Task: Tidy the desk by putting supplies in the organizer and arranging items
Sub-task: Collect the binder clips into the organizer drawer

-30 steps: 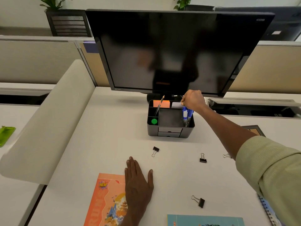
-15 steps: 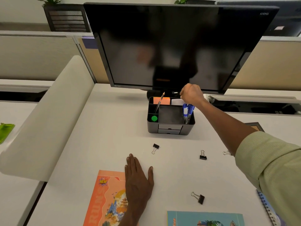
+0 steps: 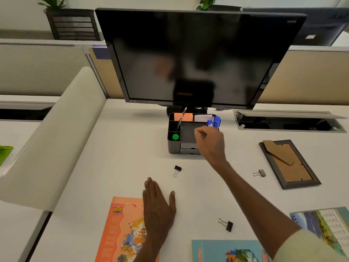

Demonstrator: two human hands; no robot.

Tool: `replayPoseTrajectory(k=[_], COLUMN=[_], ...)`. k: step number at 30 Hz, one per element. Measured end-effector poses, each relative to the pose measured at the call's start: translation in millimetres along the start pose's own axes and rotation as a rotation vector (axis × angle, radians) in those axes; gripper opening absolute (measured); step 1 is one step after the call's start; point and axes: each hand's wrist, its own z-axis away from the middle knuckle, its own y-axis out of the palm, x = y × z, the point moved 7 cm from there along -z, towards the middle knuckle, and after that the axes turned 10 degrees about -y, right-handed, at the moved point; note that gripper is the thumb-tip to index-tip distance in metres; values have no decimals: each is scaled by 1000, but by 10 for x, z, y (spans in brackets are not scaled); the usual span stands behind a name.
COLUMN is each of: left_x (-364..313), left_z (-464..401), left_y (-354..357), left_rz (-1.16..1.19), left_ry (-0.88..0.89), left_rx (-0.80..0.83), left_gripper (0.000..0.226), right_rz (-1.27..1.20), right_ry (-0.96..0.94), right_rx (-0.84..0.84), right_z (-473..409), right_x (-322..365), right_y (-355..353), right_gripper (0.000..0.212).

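The black desk organizer [image 3: 172, 147] stands under the monitor, holding blue markers [image 3: 214, 122] at its right, a pencil [image 3: 181, 119], orange notes [image 3: 186, 117], white notes [image 3: 203, 118] and a green round item [image 3: 175, 137]. My right hand [image 3: 210, 143] hovers over the organizer's front right corner, fingers loosely curled, holding nothing. My left hand [image 3: 157, 207] lies flat on the desk, partly over an orange booklet [image 3: 120, 229]. Binder clips lie loose: a black one [image 3: 177, 170] in front of the organizer, a silver one [image 3: 259, 173] to the right, another black one [image 3: 226, 224] near me.
A large dark monitor [image 3: 198, 57] overhangs the organizer. A picture frame [image 3: 289, 164] lies face down at right, a calendar [image 3: 324, 224] and a teal booklet [image 3: 224, 251] near the front edge. An open cable slot [image 3: 283, 122] sits at back right, a beige divider [image 3: 52, 140] at left.
My right hand let go of the blue markers, now standing in the organizer, and drew back toward me and down. The left hand stayed flat. The camera tilted slightly.
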Motion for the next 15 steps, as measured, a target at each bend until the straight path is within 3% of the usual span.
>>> replayPoseTrajectory(k=[4, 8, 12, 15], left_x=[-1, 5, 9, 12], left_z=[5, -1, -10, -9], left_y=[1, 6, 15, 16], left_rz=[-8, -22, -32, -28], left_ry=[-3, -6, -13, -18], left_rx=[5, 8, 16, 18], left_gripper=[77, 78, 79, 79], right_rz=[-227, -648, -1091, -1306], right_ry=[424, 940, 1166, 1226], right_rx=[97, 150, 92, -9], right_z=[486, 876, 1017, 1027], right_x=[-390, -546, -476, -430], right_y=[292, 565, 815, 929], right_gripper=[19, 11, 22, 25])
